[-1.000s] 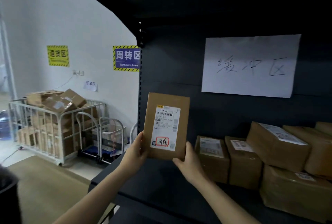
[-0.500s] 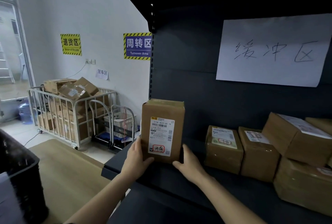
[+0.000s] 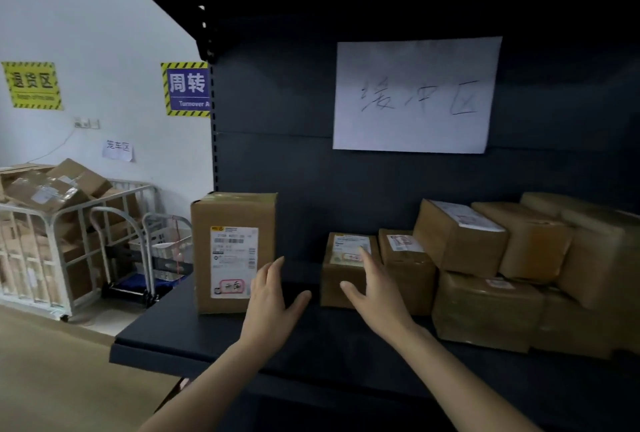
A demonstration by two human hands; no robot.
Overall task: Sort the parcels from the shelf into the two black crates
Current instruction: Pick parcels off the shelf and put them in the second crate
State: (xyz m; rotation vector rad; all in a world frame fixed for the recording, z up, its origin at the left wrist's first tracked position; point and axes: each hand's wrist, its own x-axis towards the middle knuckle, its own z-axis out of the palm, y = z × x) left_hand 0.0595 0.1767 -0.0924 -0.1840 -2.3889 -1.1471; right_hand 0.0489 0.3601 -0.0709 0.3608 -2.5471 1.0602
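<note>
A tall brown parcel with a white label stands upright on the dark shelf, near its left end. My left hand hovers just right of it, fingers straight, holding nothing. My right hand reaches with spread fingers in front of a small brown parcel with a label on top; whether it touches is unclear. More brown parcels are stacked further right. No black crate is in view.
A white handwritten paper sign hangs on the shelf's back panel. Left of the shelf stands a white metal cage cart full of cardboard boxes, with hand trolleys beside it. Yellow and blue zone signs hang on the white wall.
Both hands let go of the tall parcel, which now stands alone on the shelf. Both hands shifted right, the right one to the small parcel. The view turned right; the black crate left view.
</note>
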